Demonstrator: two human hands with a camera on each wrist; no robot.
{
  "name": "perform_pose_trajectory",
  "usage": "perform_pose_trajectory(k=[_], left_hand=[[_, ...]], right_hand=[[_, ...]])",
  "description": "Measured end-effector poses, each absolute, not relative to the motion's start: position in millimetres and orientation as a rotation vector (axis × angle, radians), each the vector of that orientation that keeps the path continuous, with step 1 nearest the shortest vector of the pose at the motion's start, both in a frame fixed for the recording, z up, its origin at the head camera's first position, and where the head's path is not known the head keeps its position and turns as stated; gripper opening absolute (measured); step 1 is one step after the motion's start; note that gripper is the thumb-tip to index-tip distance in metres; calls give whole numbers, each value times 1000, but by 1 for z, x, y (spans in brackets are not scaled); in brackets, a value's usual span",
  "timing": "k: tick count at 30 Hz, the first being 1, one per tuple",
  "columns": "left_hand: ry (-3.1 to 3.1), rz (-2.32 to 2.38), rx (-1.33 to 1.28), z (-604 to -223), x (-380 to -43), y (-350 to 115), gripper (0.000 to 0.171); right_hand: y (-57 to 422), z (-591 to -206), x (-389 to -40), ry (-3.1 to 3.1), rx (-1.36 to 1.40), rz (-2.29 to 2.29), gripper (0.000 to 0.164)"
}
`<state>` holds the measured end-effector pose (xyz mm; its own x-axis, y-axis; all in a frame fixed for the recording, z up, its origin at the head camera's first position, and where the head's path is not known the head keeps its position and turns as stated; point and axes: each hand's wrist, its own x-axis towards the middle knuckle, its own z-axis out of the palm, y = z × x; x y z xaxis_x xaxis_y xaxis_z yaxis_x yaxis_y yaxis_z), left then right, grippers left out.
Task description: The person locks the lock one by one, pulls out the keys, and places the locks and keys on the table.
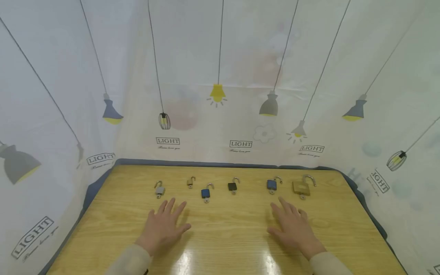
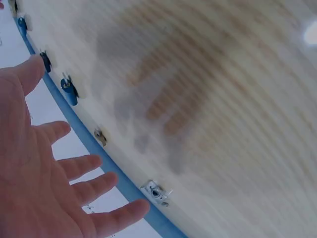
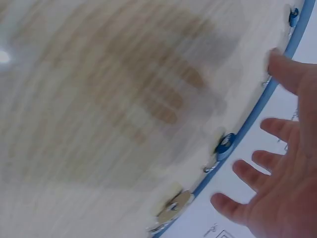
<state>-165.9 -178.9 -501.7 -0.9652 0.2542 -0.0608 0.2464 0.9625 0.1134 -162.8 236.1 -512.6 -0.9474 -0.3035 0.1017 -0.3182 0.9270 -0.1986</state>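
Several padlocks with raised, unlatched shackles lie in a loose row across the table, each with a key in its base. From the left come a silver padlock (image 1: 160,190), a small brass padlock (image 1: 190,183), a blue padlock (image 1: 205,193) and a black padlock (image 1: 232,186). Further right are another blue padlock (image 1: 272,185) and a large brass padlock (image 1: 301,188). My left hand (image 1: 163,225), fingers spread, hovers nearest the silver one and holds nothing. Also empty, my right hand (image 1: 292,227) is spread just in front of the right blue and large brass padlocks.
The wooden table (image 1: 227,236) has a blue edge (image 1: 206,164) along its back. Behind it and at both sides hangs a pale cloth (image 1: 192,57) printed with lamps and the word LIGHT. Light reflections show near the front.
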Motion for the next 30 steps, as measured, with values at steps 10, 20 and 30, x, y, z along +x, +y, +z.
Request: perform_pose_trajectory(k=[10, 20, 30], left_hand=[[2965, 187, 423, -489, -177, -180, 63], [3028, 234, 316, -483, -198, -193, 41], [3112, 180, 17, -481, -229, -227, 27]], right_hand=[[216, -498, -169, -3054, 593, 328, 48], [189, -492, -180, -3041, 683, 268, 36], [159, -493, -191, -2954, 832, 201, 31]])
